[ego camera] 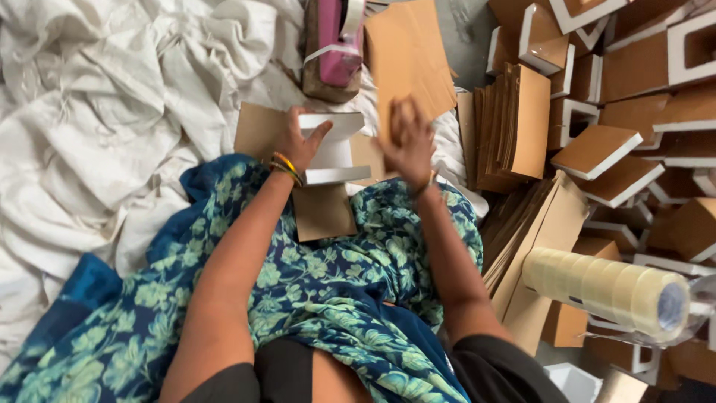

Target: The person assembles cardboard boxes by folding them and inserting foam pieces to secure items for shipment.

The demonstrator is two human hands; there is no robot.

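A half-folded small box of white-faced brown cardboard (332, 149) is clasped in the grip of the left hand (298, 142), thumb across its open top, above the lap draped in blue floral cloth (313, 276), while a flat brown cardboard sheet (406, 67) is pinched upright in the right hand (406, 142), though the blur there leaves the fingers' exact hold uncertain. Much appears done already, since a heap of finished white-edged brown boxes (634, 97) is piled to the right. A stack of flat brown blanks (514, 127), a pink tape dispenser (339, 41) and a long roll of clear tape rings (608, 291) suggest that more remains.
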